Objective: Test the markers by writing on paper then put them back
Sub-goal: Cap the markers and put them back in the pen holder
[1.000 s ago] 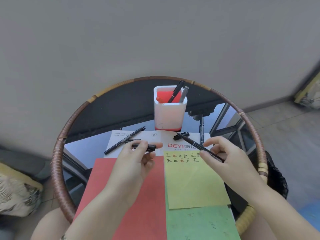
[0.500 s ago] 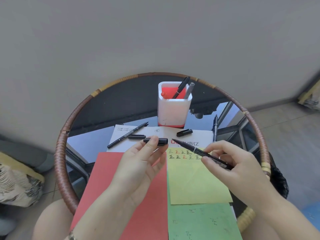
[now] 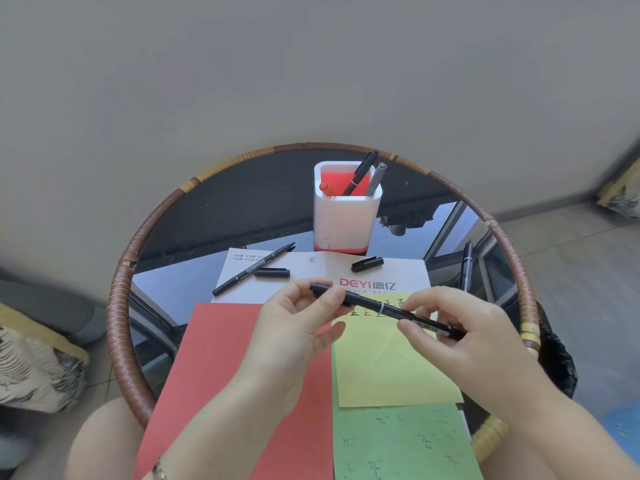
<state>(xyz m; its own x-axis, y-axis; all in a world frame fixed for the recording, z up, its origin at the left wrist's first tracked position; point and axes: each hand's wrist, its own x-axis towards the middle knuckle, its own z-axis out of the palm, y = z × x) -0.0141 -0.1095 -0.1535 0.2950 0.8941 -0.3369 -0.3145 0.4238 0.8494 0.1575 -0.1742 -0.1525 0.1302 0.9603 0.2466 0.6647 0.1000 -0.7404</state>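
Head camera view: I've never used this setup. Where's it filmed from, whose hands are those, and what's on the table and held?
No machine here: a person works bare-handed, and the one camera sits on their head, looking forward and down. The left hand and right hand hold one black marker; left fingers pinch its capped end, right fingers grip the barrel. On the round glass table lie red paper, yellow paper with test marks, green paper and a white sheet. An uncapped marker and two loose caps rest on the white sheet. The white pen holder behind contains more markers.
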